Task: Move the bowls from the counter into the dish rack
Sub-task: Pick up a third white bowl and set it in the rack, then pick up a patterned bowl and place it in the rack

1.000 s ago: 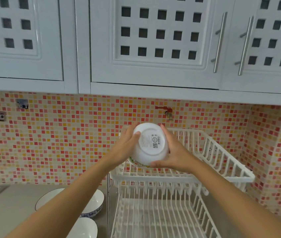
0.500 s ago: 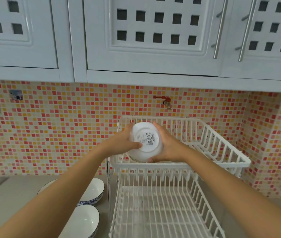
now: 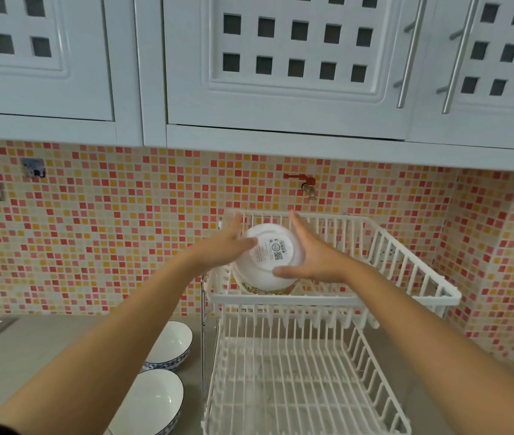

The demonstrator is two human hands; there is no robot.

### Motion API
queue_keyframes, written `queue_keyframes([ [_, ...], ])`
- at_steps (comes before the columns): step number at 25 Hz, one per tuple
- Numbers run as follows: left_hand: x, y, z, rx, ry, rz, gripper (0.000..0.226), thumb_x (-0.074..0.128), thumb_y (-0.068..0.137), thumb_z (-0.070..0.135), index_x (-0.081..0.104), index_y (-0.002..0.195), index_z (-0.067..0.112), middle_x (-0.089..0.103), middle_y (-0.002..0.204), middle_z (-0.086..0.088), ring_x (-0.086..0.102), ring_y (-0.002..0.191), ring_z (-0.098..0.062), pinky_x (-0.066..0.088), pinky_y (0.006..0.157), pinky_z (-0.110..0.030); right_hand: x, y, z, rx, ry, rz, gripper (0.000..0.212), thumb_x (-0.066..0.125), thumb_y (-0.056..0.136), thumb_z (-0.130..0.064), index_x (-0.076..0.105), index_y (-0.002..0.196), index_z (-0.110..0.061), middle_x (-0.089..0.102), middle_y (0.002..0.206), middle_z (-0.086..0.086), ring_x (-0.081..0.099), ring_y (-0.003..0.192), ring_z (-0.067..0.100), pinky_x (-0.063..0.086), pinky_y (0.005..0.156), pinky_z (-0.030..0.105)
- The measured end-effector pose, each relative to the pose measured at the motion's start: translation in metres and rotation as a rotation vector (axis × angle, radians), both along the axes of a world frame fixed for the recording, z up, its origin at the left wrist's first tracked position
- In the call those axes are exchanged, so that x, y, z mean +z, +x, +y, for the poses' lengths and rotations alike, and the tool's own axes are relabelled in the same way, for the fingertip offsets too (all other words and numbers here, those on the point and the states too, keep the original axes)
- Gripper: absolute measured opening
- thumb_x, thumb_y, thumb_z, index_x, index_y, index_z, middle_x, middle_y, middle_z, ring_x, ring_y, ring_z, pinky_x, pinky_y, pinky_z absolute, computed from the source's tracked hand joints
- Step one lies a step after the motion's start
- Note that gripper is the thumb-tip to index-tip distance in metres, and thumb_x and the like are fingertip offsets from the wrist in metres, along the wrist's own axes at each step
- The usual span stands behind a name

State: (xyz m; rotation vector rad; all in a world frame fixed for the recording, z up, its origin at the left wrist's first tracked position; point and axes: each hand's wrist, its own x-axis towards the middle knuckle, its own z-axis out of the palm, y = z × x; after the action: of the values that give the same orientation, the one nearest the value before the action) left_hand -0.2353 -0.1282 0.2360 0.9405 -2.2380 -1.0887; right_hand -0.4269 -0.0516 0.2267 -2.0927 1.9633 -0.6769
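Worktop (image 3: pixel 45 346): grey, runs along the mosaic-tiled wall (image 3: pixel 108 233); white cupboards (image 3: pixel 280 58) hang above.
Bowls left on worktop: two, both upright, mouths up. The blue-patterned bowl (image 3: pixel 172 346) sits behind the blue-rimmed bowl (image 3: pixel 152 400); both lie just left of the dish rack, partly hidden by your left forearm.
Your left hand (image 3: pixel 222 246): fingers spread, palm on the left flank of the white bowl, thumb lying across its base.
White bowl (image 3: pixel 269 257): inside the upper tier of the dish rack (image 3: pixel 406 277), at the front-left corner. Tilted, not flat: foot ring and label face you and upward, mouth faces away and down toward the tier floor. A patterned rim band shows at the low edge, just behind the tier's front rail.
Your right hand (image 3: pixel 315 255): open and spread, fingers pointing up along the bowl's right flank, thumb under its lower edge.
Lower tier (image 3: pixel 296 387): bare wire, no bowl in it.
Wall tap (image 3: pixel 307 185): red handle, above the rack.
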Motion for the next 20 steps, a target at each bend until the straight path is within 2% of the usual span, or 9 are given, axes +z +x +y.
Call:
queue_keyframes([
  [4, 0.010, 0.033, -0.010, 0.126, -0.132, 0.065, 0.061, 0.033, 0.100, 0.034, 0.000, 0.151, 0.023, 0.004, 0.160, 0.003, 0.009, 0.147, -0.020, 0.014, 0.118, -0.041, 0.023, 0.042, -0.001, -0.006, -0.263, -0.028, 0.083, 0.041, 0.089, -0.059, -0.002, 0.151, -0.024, -0.004, 0.160, -0.008, 0.000, 0.146, 0.009, 0.007, 0.117, 0.036],
  [6, 0.011, 0.060, -0.019, 0.213, -0.179, 0.074, 0.059, 0.031, 0.100, 0.035, 0.004, 0.151, 0.024, 0.007, 0.160, 0.004, 0.010, 0.147, -0.019, 0.014, 0.118, -0.041, 0.028, 0.080, -0.010, 0.033, -0.332, -0.048, 0.074, 0.033, 0.094, -0.055, 0.001, 0.151, -0.021, -0.001, 0.160, -0.006, 0.001, 0.146, 0.008, 0.004, 0.114, 0.029],
  [8, 0.007, 0.091, -0.029, 0.296, -0.192, 0.059, 0.058, 0.029, 0.100, 0.038, 0.004, 0.151, 0.025, 0.007, 0.160, 0.005, 0.010, 0.147, -0.020, 0.014, 0.117, -0.040, 0.026, 0.122, -0.024, 0.065, -0.358, -0.047, 0.071, 0.029, 0.096, -0.053, 0.001, 0.151, -0.018, -0.003, 0.160, -0.004, -0.001, 0.146, 0.009, 0.003, 0.114, 0.028],
  [10, -0.003, 0.123, -0.041, 0.373, -0.180, 0.035, 0.058, 0.028, 0.100, 0.040, 0.004, 0.151, 0.025, 0.008, 0.160, 0.003, 0.013, 0.147, -0.022, 0.016, 0.118, -0.041, 0.016, 0.163, -0.037, 0.056, -0.361, -0.049, 0.070, 0.027, 0.097, -0.050, -0.001, 0.151, -0.015, -0.006, 0.160, -0.002, -0.004, 0.146, 0.011, 0.004, 0.117, 0.032],
  [13, -0.037, 0.171, -0.055, 0.469, -0.180, -0.120, 0.058, 0.027, 0.101, 0.038, 0.004, 0.151, 0.020, 0.009, 0.160, -0.002, 0.013, 0.147, -0.024, 0.015, 0.117, -0.040, -0.020, 0.215, -0.055, 0.020, -0.345, -0.068, 0.068, 0.028, 0.099, -0.044, -0.001, 0.150, -0.010, -0.008, 0.160, 0.005, -0.006, 0.147, 0.016, 0.003, 0.118, 0.034],
  [17, -0.105, 0.214, -0.064, 0.468, -0.075, -0.317, 0.058, 0.030, 0.101, 0.032, 0.007, 0.150, 0.010, 0.010, 0.160, -0.008, 0.015, 0.146, -0.024, 0.014, 0.118, -0.037, -0.102, 0.260, -0.075, -0.110, -0.244, -0.005, 0.069, 0.027, 0.098, -0.043, 0.002, 0.149, -0.004, -0.001, 0.159, 0.014, -0.002, 0.147, 0.025, 0.006, 0.121, 0.039],
  [20, -0.154, 0.216, -0.059, 0.437, -0.009, -0.438, 0.058, 0.029, 0.102, 0.027, 0.006, 0.150, 0.003, 0.007, 0.159, -0.012, 0.011, 0.147, -0.024, 0.010, 0.118, -0.032, -0.169, 0.262, -0.089, -0.211, -0.127, 0.076, 0.070, 0.028, 0.098, -0.042, 0.003, 0.149, -0.002, 0.001, 0.159, 0.016, -0.001, 0.147, 0.028, 0.007, 0.120, 0.040],
])
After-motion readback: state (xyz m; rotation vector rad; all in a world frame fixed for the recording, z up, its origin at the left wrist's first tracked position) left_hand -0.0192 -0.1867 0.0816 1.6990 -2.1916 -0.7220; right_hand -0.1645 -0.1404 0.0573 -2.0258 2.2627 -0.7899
